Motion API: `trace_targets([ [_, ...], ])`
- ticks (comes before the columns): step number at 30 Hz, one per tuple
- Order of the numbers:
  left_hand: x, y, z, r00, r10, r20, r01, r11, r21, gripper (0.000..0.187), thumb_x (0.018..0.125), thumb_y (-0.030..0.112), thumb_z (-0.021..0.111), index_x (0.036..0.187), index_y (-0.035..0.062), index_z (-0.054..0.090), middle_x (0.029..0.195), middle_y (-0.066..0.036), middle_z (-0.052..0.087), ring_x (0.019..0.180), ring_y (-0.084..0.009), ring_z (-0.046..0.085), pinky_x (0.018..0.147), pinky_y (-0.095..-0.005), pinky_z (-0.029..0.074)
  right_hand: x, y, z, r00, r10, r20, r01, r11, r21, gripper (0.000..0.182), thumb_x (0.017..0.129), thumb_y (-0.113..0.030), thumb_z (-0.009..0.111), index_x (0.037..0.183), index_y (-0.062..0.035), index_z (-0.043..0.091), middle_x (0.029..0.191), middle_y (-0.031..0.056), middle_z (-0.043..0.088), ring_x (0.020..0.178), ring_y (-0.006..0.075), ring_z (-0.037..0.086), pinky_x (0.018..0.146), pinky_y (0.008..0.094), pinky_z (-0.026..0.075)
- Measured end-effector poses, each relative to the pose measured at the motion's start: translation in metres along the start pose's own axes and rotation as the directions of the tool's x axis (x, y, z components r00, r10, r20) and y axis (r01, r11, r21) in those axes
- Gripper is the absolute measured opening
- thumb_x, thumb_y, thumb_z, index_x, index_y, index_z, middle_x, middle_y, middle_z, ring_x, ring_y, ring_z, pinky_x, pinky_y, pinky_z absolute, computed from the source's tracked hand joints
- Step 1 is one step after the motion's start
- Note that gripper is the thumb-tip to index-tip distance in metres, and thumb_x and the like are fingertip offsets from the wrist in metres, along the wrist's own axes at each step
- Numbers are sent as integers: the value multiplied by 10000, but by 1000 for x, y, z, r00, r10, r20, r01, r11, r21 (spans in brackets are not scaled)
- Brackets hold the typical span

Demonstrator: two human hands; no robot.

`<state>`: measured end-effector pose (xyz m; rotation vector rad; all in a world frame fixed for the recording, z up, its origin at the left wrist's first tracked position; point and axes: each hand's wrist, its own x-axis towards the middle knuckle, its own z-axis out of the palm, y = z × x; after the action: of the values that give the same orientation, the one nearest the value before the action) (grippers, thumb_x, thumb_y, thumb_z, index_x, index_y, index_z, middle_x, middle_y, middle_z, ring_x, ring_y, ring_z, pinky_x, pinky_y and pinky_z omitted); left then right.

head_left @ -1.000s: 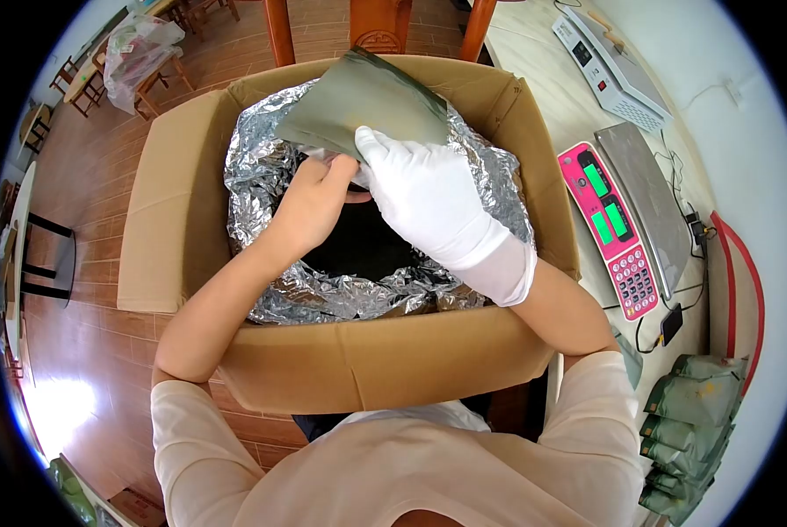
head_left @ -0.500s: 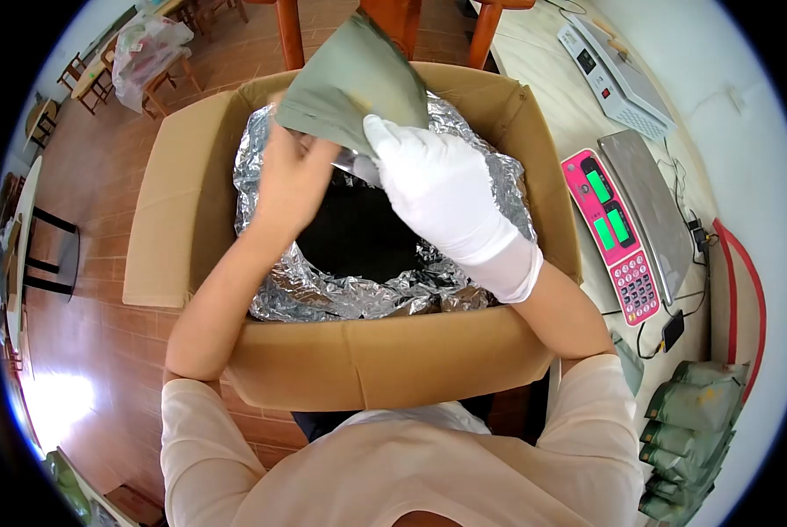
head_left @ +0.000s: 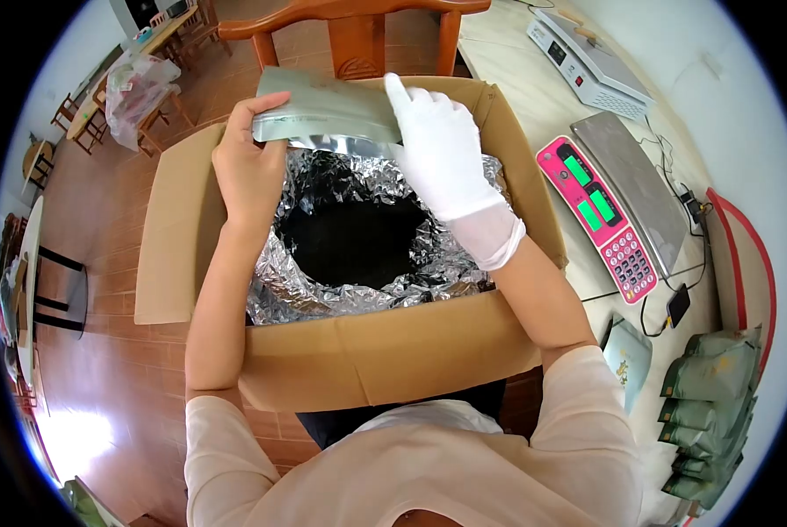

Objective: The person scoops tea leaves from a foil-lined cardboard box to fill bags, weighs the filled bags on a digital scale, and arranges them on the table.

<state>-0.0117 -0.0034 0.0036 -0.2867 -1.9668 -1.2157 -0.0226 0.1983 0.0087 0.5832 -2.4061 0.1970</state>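
A grey-green foil pouch (head_left: pixel 328 107) is held sideways above an open cardboard box (head_left: pixel 385 351). My bare left hand (head_left: pixel 251 162) grips its left end, thumb and fingers on either side. My right hand (head_left: pixel 442 145), in a white glove, holds the right end, with its fingertips partly behind the pouch. The pouch's silvery lower edge faces me. Crumpled silver foil (head_left: pixel 292 285) lines the box around a dark mass (head_left: pixel 354 246), whose material I cannot make out.
A wooden chair (head_left: pixel 357 39) stands behind the box. On the right-hand table are a pink scale (head_left: pixel 597 215), a white appliance (head_left: pixel 587 70), a black device (head_left: pixel 678 305), a single pouch (head_left: pixel 626 356) and several stacked pouches (head_left: pixel 710 395).
The pouch has turned from a tilted, raised position to lie level, its silvery edge now showing. My hands have moved apart to its two ends. The view has shifted slightly.
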Motion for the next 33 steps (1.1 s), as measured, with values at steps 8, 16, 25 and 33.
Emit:
trace_targets([
  [8, 8, 23, 10, 995, 104, 4, -102, 965, 242, 218, 809, 21, 616, 1026, 29, 629, 712, -65, 654, 617, -61, 562, 578, -224, 454, -16, -46, -14, 838, -283, -466, 418, 883, 214, 368, 752, -101, 567, 1107, -6, 551, 949, 112, 571, 815, 267, 555, 760, 353, 465],
  [16, -26, 71, 34, 908, 287, 306, -280, 958, -68, 566, 647, -46, 624, 1158, 192, 571, 672, -111, 616, 551, -234, 623, 507, -323, 508, -25, -13, 6, 988, 55, -143, 113, 367, 923, 165, 807, -50, 502, 934, -56, 607, 904, 121, 626, 849, 279, 610, 708, 357, 483],
  [25, -96, 108, 79, 690, 567, 450, -512, 822, -250, 605, 699, 58, 616, 1272, 172, 460, 677, -64, 582, 563, -233, 603, 479, -323, 488, -46, 44, -11, 939, -30, 343, -312, 350, 883, 167, 817, -57, 508, 954, -53, 603, 902, 109, 626, 844, 257, 609, 701, 341, 481],
  [33, -26, 100, 56, 777, 495, 389, -445, 869, -216, 419, 741, 80, 656, 1149, 124, 575, 1008, -84, 629, 956, -277, 603, 838, -374, 485, 2, 64, 2, 950, 71, 304, -309, 358, 881, 168, 820, -57, 507, 958, -51, 601, 899, 111, 624, 840, 257, 608, 699, 340, 480],
])
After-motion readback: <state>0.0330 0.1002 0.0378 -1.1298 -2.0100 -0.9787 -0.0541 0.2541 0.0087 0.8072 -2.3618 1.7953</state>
